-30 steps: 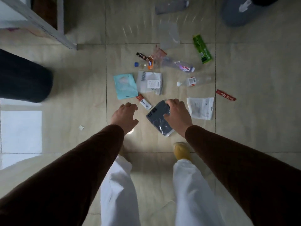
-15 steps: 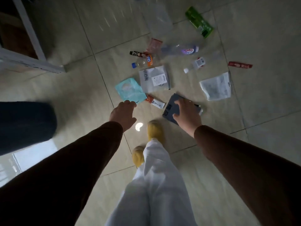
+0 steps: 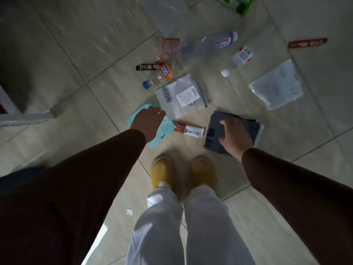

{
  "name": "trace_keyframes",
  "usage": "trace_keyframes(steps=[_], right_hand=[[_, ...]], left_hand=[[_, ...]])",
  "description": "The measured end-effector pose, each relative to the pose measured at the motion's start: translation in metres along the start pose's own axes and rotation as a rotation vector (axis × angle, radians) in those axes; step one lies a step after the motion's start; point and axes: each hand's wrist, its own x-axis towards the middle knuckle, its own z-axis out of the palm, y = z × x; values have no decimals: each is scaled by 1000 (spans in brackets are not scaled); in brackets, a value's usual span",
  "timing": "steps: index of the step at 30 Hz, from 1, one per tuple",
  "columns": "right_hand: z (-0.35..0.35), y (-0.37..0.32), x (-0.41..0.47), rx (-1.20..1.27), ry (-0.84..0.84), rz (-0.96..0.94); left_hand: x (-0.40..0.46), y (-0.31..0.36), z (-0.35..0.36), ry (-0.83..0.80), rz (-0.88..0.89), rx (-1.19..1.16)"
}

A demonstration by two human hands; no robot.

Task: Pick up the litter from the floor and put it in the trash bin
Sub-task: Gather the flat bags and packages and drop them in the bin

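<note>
Three clear bottles [image 3: 210, 44], three sachet sticks [image 3: 190, 130] among flat bags on tiled floor [image 3: 76, 77], left hand [image 3: 148, 121] pressing teal wrapper [image 3: 162, 133], grip hidden, right hand [image 3: 234, 134] grasping dark glossy pouch [image 3: 215, 129].

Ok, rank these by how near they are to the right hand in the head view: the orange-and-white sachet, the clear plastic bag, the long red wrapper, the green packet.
From the right hand:
1. Orange-and-white sachet, just to its left.
2. Clear plastic bag, beyond it, slightly right.
3. Long red wrapper, farther off to the right.
4. Green packet, at the top edge, partly cut off.
</note>
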Motion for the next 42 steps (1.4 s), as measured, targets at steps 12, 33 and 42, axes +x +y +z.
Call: trace_keyframes(steps=[12,33,42], right_hand=[[72,78,94,-270,101,138],[40,109,65,-363,95,192],[47,124,72,-103,220,162]], left_hand=[[98,-46,102,108,45,275],[97,96,70,50,255,7],[112,99,93,21,87,-34]])
